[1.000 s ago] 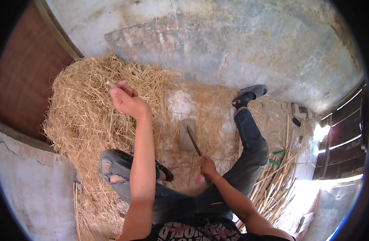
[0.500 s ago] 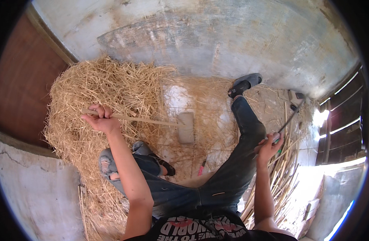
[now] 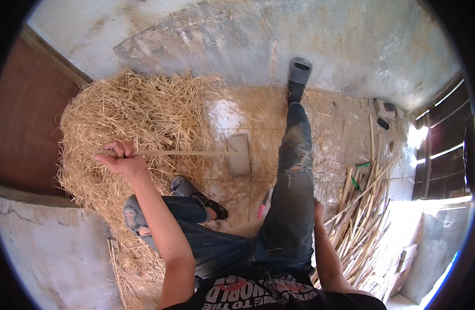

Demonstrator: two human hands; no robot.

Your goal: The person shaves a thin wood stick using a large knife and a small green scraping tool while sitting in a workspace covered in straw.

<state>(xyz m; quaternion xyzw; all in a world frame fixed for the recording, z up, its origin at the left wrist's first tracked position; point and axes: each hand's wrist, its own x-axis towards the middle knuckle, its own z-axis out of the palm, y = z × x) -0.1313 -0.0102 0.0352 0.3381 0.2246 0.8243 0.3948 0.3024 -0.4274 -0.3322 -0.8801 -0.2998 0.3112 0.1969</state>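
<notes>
My left hand [image 3: 123, 156] is closed around one end of a long, thin pale strip of wood or bamboo [image 3: 180, 153]. The strip points to the right over the shavings, and its far end lies over a tan block [image 3: 239, 156] on the floor. Of my right hand [image 3: 318, 209], only a sliver shows beside my right thigh; the leg covers its fingers and whatever they may hold. Curly pale shavings [image 3: 139, 106] form a large heap beneath and beyond my left hand.
Long thin sticks [image 3: 354, 222] lie in a pile to the right, with green ties [image 3: 355, 183] near them. A pink-handled tool [image 3: 262, 209] sits between my legs. A wall [image 3: 222, 41] rises ahead, and a small dark object [image 3: 383, 124] lies at the far right.
My right hand, which held a long-bladed knife out to the right, has drawn back behind my right leg. That leg has swung left and straightened toward the wall. The strip has levelled slightly.
</notes>
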